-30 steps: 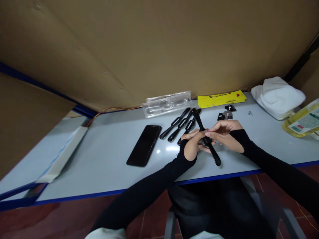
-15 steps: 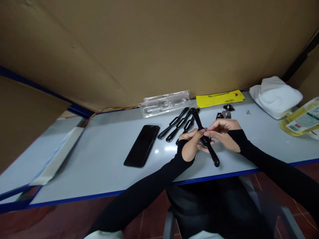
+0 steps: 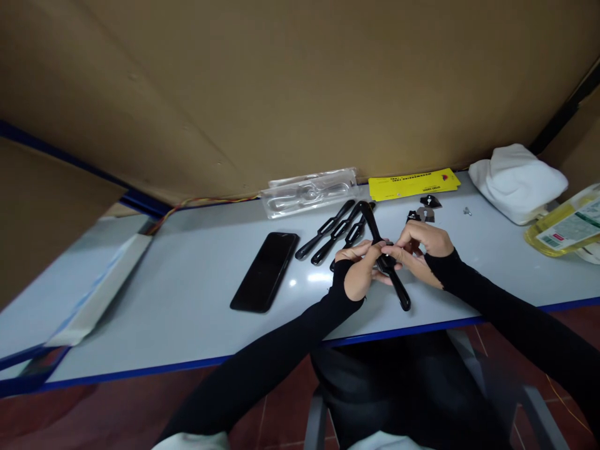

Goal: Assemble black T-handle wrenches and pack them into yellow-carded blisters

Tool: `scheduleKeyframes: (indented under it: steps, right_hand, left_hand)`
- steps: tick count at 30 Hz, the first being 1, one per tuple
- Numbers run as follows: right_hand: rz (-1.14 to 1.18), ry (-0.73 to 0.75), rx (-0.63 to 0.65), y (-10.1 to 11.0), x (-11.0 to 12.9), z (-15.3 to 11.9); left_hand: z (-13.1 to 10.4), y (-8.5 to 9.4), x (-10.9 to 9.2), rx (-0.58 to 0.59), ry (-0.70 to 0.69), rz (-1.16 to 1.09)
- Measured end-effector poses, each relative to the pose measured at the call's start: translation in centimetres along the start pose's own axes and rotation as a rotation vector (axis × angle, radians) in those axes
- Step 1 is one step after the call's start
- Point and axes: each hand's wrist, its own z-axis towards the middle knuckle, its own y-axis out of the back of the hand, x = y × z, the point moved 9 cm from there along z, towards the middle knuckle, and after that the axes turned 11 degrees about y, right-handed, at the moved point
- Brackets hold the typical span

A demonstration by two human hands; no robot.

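My left hand [image 3: 360, 274] is closed around the middle of a glossy black spokeshave [image 3: 401, 291], which slants with one handle toward me and the other away. At its centre, the fingertips of my right hand [image 3: 425, 242] are pinched together. Whatever lies between them is too small or hidden to make out. Several more black spokeshave bodies [image 3: 324, 231] lie left of and behind my hands. Beyond my right hand are small black metal parts [image 3: 430, 201] and a grey metal blade [image 3: 427, 214]. Small silver screws [image 3: 467, 211] rest farther right.
A black phone [image 3: 265, 272] lies to the left on the table [image 3: 178, 300]. Along the back are clear plastic blister packs [image 3: 312, 194] and yellow printed cards [image 3: 412, 185]. White cloth or foam [image 3: 518, 181] and a bottle of yellow liquid [image 3: 567, 225] stand at right.
My right hand's fingers have shifted and curled slightly at the middle of the spokeshave. My left hand keeps its hold. The whole view has moved a little.
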Motion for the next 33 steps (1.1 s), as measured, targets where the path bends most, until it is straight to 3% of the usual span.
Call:
scheduleKeyframes:
  steps: [3, 12, 18, 26, 33]
  right_hand:
    - [-0.085, 0.093, 0.006, -0.2, 0.6, -0.3]
    - [-0.109, 0.187, 0.026, -0.1, 1.8, -0.6]
    - [-0.082, 0.113, 0.002, 0.5, 1.6, -0.7]
    - [-0.028, 0.098, 0.084, 0.1, 1.9, -0.3]
    - [0.167, -0.023, 0.058, -0.1, 1.0, -0.2]
  left_hand:
    - [0.2, 0.3, -0.1, -0.022, -0.031, 0.024]
    - [0.1, 0.3, -0.7, -0.018, -0.066, 0.005]
    - [-0.1, 0.2, -0.5, -0.003, -0.053, 0.001]
    - [-0.3, -0.1, -0.9, 0.043, -0.072, 0.026]
    - [-0.1, 0.2, -0.4, -0.014, -0.040, 0.041]
